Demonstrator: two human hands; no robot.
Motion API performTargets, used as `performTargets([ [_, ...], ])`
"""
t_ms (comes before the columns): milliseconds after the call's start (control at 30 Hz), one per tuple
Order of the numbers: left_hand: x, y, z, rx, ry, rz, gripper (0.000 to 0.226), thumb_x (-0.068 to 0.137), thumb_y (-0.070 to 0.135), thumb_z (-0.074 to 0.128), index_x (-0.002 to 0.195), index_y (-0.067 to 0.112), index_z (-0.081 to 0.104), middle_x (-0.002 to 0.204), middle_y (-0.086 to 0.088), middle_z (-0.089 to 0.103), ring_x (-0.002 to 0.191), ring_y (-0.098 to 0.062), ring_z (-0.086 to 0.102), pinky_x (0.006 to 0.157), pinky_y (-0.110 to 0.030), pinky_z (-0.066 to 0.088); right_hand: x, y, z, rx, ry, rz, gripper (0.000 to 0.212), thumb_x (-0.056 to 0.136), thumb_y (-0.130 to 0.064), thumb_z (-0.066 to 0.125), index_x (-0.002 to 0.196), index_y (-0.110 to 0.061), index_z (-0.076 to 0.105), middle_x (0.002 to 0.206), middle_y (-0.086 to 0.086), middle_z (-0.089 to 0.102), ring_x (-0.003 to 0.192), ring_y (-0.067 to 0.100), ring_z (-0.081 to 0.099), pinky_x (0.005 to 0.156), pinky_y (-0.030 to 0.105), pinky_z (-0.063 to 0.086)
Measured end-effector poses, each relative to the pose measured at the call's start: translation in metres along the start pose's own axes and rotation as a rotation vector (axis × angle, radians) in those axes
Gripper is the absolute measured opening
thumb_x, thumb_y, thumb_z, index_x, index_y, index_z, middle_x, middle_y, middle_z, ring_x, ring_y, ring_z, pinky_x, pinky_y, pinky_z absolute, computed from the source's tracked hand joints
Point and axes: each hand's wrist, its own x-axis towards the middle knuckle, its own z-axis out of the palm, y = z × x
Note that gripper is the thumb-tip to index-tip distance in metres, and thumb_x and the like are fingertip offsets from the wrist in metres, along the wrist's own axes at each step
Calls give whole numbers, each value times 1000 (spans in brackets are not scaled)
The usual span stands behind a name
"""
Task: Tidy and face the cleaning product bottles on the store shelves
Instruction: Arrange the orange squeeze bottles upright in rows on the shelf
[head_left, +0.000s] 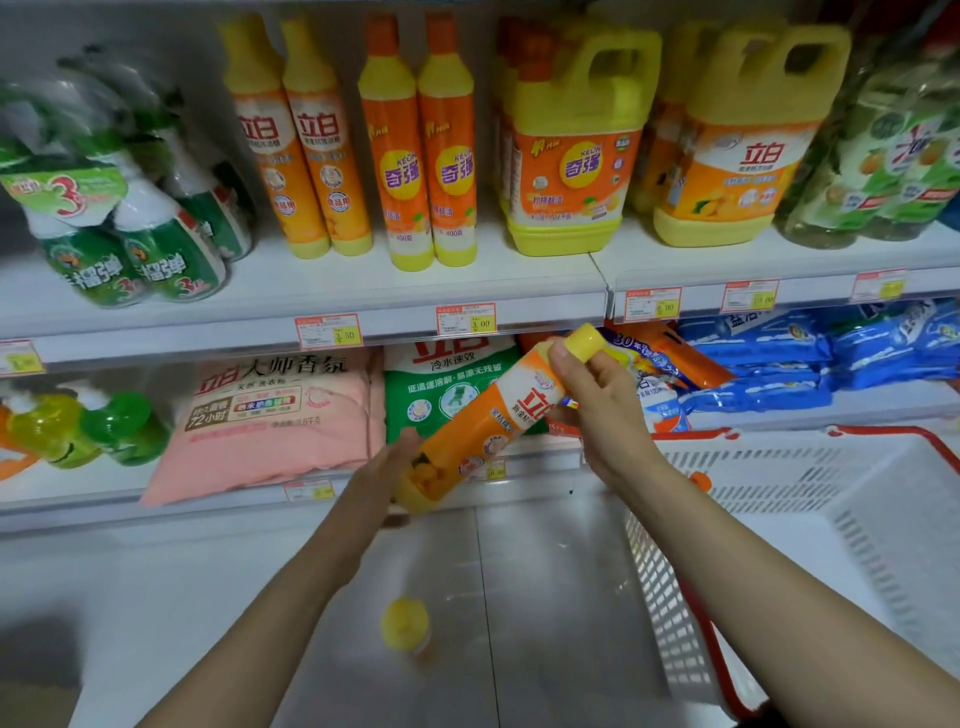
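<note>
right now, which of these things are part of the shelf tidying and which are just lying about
In the job: orange bottle gripped by right hand, left hand at its base; matching pair on upper shelf.
Lying about: pink bag, green bag, white basket.

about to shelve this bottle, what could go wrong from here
1. The bottle is tilted; the right grip holds it near the cap and the left grip only touches its base, so it may slip.
2. A second bottle sits right below; a drop could knock it over.
</note>
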Motion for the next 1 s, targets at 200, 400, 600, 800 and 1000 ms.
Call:
performTargets([
  [200,-3,-10,0,-256,35,144,91,47,67,85,115,14,57,95,-9,70,79,-21,71,71,-28,59,4,-7,-3,131,-102,90,23,100,-33,52,121,-23,51,101,-6,68,98,9,67,87,33,56],
  [400,-4,-7,-4,131,303,514,63,65,3,87,103,33,47,100,11,57,83,0,58,66,-15,49,3,2,-11,286,-101,224,32,92,-20,61,121,-7,54,104,10,73,97,20,72,74,37,62],
  [600,1,-6,10,431,234,534,77,63,36,89,128,29,47,115,14,52,100,-3,52,76,-12,39,-10,-5,11,3,-23,-68,25,87,-17,72,105,-13,55,101,4,71,90,17,74,62,30,60],
  [800,5,-23,14,446,51,481,52,69,62,62,116,51,42,107,27,58,98,12,55,76,-12,45,-18,-7,14,-402,-135,-221,26,82,-48,70,95,-28,57,80,-22,61,78,1,66,64,25,59],
  [1000,6,-35,7,363,-159,400,56,77,61,64,126,56,37,119,16,61,103,1,61,85,-15,51,-9,-14,11,-422,-430,-240,23,92,-44,59,112,-32,63,116,-1,69,110,15,65,91,37,57],
])
